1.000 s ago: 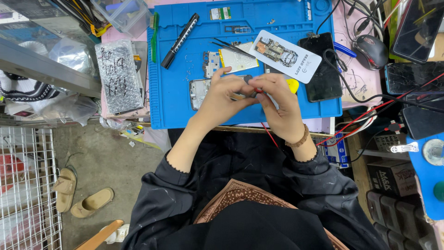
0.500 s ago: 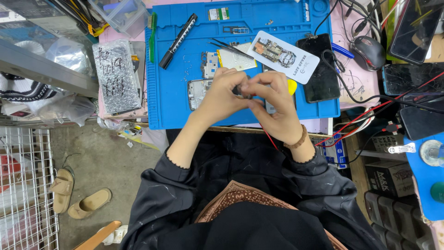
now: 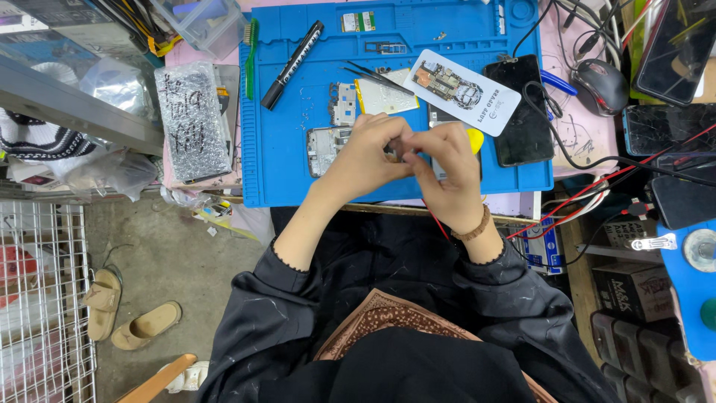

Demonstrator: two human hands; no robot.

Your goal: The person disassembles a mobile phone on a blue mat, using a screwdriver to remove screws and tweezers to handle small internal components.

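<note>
**Both hands pinched together on a small part above the blue mat**

You held your left hand (image 3: 365,153) and right hand (image 3: 447,175) close together over the near edge of the blue work mat (image 3: 283,172), fingertips meeting between them. Both hands were curled, and between them they pinched a small dark part (image 3: 397,151); it was too hidden by your fingers to tell what it was. Your forearms came up from your lap in black sleeves, and your right wrist wore a brown beaded bracelet (image 3: 474,226).

Just left of your left hand, a stripped phone frame (image 3: 322,147) lay flat on the mat, with a second circuit piece (image 3: 343,103) beyond it. Tweezers (image 3: 377,76) rested above your hands, near a white printed card (image 3: 462,82). A dark phone (image 3: 520,112) lay face up to the right of your right hand, partly under a black cable (image 3: 574,153). A yellow pick (image 3: 475,139) peeked out just behind your right hand. A black marker pen (image 3: 292,54) and a green brush (image 3: 250,56) lay at the mat's far left. A computer mouse (image 3: 603,83) sat further right on the tabletop (image 3: 578,123), among more phones with cracked screens.
</note>
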